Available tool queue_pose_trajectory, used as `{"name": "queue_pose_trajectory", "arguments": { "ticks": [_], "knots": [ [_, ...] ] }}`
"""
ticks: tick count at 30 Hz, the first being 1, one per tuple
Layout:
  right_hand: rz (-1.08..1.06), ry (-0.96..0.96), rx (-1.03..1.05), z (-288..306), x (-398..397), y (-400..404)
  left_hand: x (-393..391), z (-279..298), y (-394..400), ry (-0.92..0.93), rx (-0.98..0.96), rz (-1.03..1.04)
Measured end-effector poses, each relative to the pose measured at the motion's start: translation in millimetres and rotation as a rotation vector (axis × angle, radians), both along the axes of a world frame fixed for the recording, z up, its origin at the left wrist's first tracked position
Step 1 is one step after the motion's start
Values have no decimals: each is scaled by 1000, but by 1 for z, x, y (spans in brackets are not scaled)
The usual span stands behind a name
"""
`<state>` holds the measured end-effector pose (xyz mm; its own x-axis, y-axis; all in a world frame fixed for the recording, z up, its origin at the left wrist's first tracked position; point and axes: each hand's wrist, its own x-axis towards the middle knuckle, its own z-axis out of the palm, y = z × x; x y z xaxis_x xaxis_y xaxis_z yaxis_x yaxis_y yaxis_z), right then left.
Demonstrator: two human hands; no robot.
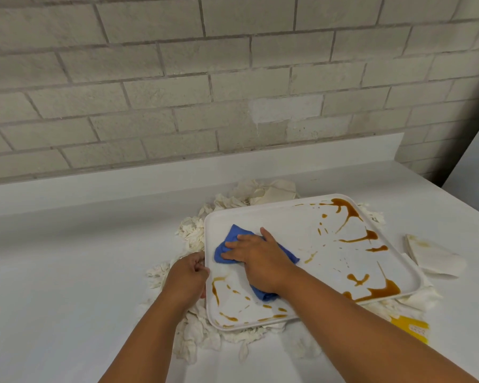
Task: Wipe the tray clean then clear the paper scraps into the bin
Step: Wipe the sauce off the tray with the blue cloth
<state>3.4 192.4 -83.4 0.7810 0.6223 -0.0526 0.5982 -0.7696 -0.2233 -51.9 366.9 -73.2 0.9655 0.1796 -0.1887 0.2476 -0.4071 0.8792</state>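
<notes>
A person's right hand (256,259) presses a crumpled blue cloth (234,246) flat against the left part of a white rectangular plastic tray (285,219), fingers stretched out straight over the fabric, while the left hand (187,275) steadies the tray's left rim, fingers curled at the edge in what looks like a pinch. The tray sits near the middle of a white countertop (67,272), resting on a ring of crumpled white paper scraps (191,233) that spill out from under it on every side. The wiping appears to be at an early-to-middle stage: the patch around the cloth looks clean, but streaks and pools of brown sauce (346,210) remain along the far right corner, the right edge and the near side of the tray. Clearing the paper seems not yet begun, and no bin is in view. A folded white paper napkin (432,255) with faint yellowish stains lies on the counter just right of the tray, and a yellow packet (411,327) shows beside the right forearm. Behind the counter's low white upstand rises a wall of pale painted brick (177,78).
</notes>
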Motion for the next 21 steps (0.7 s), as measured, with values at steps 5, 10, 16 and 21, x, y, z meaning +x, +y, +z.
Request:
{"name": "queue_pose_trajectory", "arguments": {
  "ticks": [5,10,16,21],
  "knots": [
    [119,52,57,-3,-14,10,1,0,0,17,12,46],
    [185,145,218,-5,-18,-4,5,-5,5,0,159,-8],
    [21,28,140,5,-10,-12,6,-4,6,12,121,-29],
    [149,89,76,-7,-22,11,6,-6,7,35,92,2]
  ]
}}
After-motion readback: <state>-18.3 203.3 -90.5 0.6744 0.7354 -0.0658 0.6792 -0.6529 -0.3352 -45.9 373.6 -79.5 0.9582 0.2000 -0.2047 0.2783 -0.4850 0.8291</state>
